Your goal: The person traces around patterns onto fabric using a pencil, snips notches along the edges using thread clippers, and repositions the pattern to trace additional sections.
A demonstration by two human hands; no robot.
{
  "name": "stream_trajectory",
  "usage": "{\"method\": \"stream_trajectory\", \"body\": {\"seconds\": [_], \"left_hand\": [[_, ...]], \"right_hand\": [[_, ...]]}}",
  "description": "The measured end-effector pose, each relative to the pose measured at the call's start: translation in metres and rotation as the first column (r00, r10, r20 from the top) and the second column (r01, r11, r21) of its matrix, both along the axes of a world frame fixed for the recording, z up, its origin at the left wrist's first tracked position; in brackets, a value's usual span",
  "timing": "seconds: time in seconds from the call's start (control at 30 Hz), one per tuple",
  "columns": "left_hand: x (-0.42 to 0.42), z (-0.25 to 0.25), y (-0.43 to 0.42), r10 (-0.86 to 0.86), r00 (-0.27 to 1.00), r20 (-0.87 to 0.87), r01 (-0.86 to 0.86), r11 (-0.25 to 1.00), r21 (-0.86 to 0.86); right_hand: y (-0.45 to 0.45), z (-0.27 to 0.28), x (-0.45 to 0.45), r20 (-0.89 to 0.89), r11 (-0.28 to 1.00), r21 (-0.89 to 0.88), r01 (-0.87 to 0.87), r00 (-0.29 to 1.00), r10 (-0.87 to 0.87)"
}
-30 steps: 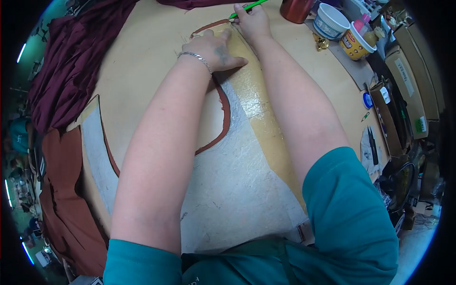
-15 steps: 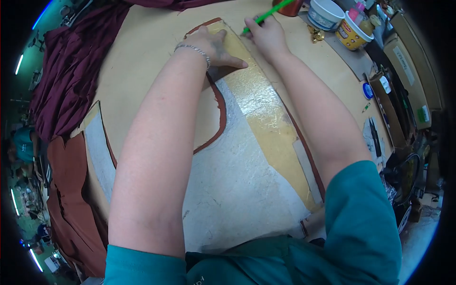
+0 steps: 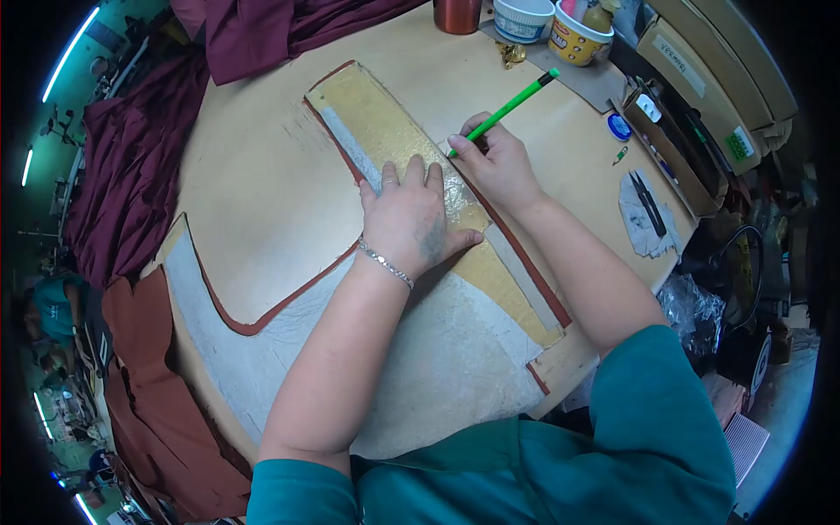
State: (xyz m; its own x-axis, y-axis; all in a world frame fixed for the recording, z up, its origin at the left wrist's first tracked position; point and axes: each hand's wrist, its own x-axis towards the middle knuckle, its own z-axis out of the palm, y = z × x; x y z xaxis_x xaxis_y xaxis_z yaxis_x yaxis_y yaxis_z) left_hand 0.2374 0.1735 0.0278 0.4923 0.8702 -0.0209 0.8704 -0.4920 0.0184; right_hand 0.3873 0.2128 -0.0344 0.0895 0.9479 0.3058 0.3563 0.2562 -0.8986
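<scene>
My left hand (image 3: 409, 214) lies flat with fingers spread on a stiff pattern template (image 3: 341, 302), grey with a shiny yellow taped strip. Beneath the template is reddish-brown fabric (image 3: 518, 247), showing as a narrow border along its edges. In my right hand (image 3: 499, 166) is a green pencil (image 3: 516, 107), slanted, its tip down at the template's right edge beside the yellow strip. The pencil's dark end points up and away to the right. My left palm hides part of the strip.
Maroon cloth (image 3: 140, 166) is heaped at the left, with brown fabric (image 3: 162, 385) nearer me. White tub (image 3: 522, 19), yellow tub (image 3: 579, 39) and a reddish cup (image 3: 457, 13) stand at the back. Thread snips (image 3: 647, 203) lie right, near cardboard boxes (image 3: 687, 74).
Both hands have come nearer to me along the template, the pencil tip following its right edge. The far end of the yellow strip is now uncovered. The camera view has shifted too.
</scene>
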Motion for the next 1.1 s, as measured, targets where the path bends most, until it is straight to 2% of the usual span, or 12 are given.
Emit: {"method": "stream_trajectory", "body": {"seconds": [0.13,0.23,0.27,0.37,0.5,0.53,0.63,0.8,0.93,1.03,1.07,1.1], "left_hand": [[0.003,0.003,0.002,0.005,1.000,-0.007,-0.005,0.998,-0.069],[0.002,0.001,0.004,0.008,1.000,-0.010,-0.008,0.998,-0.056],[0.002,0.003,0.004,0.013,1.000,-0.017,-0.014,0.998,-0.061],[0.004,0.002,0.003,0.002,1.000,-0.026,-0.004,0.997,-0.072],[0.005,0.003,0.004,-0.002,0.999,-0.040,-0.001,0.997,-0.080],[0.006,0.005,0.005,0.007,0.998,-0.059,-0.014,0.992,-0.123],[0.004,-0.008,0.005,0.024,1.000,0.017,-0.023,0.998,-0.054],[0.004,-0.010,0.004,0.020,0.999,-0.035,-0.021,1.000,-0.016],[0.005,-0.008,0.001,0.036,0.997,-0.074,-0.040,0.998,-0.052],[0.008,-0.004,-0.009,0.124,0.986,-0.114,-0.135,0.987,-0.092],[0.006,-0.008,-0.014,0.141,0.982,-0.127,-0.156,0.982,-0.111],[0.000,-0.014,-0.022,0.179,0.982,-0.058,-0.184,0.978,-0.097]], "right_hand": [[-0.032,0.022,0.001,0.179,0.999,0.007,0.032,0.983,-0.032],[-0.074,0.032,0.018,0.271,0.994,-0.108,-0.020,0.961,0.049],[-0.081,0.031,0.022,0.220,0.990,-0.126,-0.062,0.972,0.089],[-0.059,0.034,0.011,0.312,0.995,-0.086,-0.039,0.948,0.064],[-0.005,0.025,-0.008,0.317,0.996,0.067,-0.055,0.948,0.031],[-0.014,0.024,-0.006,0.330,0.997,0.047,-0.063,0.943,0.044],[-0.056,0.030,0.012,0.372,0.995,-0.007,-0.101,0.923,0.096],[-0.130,0.036,0.041,0.320,0.984,-0.082,-0.158,0.931,0.176],[-0.112,0.036,0.033,0.333,0.991,-0.019,-0.136,0.933,0.135],[-0.107,0.045,0.034,0.168,0.988,-0.147,-0.051,0.983,0.076],[-0.110,0.050,0.038,0.108,0.993,-0.112,-0.032,0.993,0.044],[-0.117,0.052,0.046,0.120,0.990,-0.142,-0.008,0.992,0.025]]}}
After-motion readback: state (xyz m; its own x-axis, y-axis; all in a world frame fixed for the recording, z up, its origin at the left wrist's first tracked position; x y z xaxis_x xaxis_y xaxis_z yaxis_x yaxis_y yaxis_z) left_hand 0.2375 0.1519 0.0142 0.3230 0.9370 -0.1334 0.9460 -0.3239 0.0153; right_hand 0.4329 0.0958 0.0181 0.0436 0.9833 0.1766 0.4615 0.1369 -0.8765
